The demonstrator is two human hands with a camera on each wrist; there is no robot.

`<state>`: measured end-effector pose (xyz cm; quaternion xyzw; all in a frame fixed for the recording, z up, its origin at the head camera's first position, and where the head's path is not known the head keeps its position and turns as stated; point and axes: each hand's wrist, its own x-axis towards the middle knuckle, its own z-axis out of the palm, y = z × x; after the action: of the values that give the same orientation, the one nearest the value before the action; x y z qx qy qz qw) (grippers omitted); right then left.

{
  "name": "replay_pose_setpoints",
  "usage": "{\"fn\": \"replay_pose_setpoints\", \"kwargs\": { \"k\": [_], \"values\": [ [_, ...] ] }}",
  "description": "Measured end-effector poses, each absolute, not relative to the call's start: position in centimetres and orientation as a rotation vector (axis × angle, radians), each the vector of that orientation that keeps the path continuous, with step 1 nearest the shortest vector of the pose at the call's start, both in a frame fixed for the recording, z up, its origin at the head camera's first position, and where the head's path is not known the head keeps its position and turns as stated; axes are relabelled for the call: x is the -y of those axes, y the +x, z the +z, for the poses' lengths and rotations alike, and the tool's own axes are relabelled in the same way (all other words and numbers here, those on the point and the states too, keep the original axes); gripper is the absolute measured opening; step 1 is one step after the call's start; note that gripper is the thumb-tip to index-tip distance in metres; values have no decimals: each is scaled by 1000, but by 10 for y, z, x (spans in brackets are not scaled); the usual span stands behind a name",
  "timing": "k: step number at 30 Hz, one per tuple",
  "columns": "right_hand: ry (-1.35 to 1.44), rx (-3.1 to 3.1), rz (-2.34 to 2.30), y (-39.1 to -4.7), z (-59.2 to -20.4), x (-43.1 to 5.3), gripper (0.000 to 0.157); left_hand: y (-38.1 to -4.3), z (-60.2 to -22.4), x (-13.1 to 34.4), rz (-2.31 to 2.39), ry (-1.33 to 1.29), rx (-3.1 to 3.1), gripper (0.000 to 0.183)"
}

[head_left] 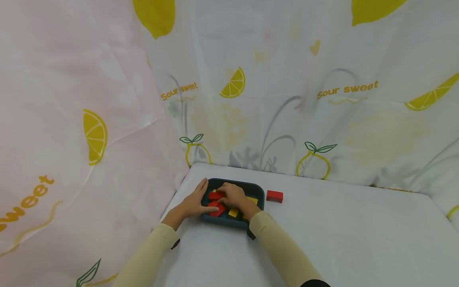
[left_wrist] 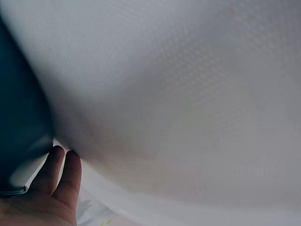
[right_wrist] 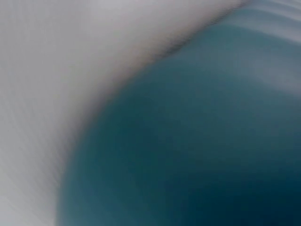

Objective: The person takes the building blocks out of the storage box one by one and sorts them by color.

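Observation:
A dark blue tray (head_left: 229, 223) on the white-covered table holds several red and yellow blocks. My left hand (head_left: 193, 203) rests at its left side, fingers straight along the outer wall and thumb reaching over the front left rim, above the red blocks (head_left: 217, 211). In the left wrist view, two fingers of the left hand (left_wrist: 51, 197) lie close by the tray's outer wall (left_wrist: 21, 113). Inside the tray, my right hand (head_left: 234, 196) pinches a red block (head_left: 214, 195) near the left end. The right wrist view shows only the tray wall (right_wrist: 188, 132), blurred.
Another red block (head_left: 274, 196) lies on the table just right of the tray. Yellow blocks (head_left: 233, 213) sit in the tray's middle and right. Lemon-printed cloth (head_left: 269, 119) hangs behind the table and along its left side.

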<state>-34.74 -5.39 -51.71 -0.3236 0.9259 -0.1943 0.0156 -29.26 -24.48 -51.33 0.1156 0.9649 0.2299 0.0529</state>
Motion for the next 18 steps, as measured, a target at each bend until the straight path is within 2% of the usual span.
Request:
{"fn": "replay_pose_setpoints", "kwargs": {
  "k": [8,18],
  "values": [
    [-988,-2789,-979,-349,-513,44,27,-293,-513,248,700,369,-2925,118],
    [-822,-2700,-1121,-339,-503,29,33,-293,-513,248,704,353,-2921,117]
  ]
}}
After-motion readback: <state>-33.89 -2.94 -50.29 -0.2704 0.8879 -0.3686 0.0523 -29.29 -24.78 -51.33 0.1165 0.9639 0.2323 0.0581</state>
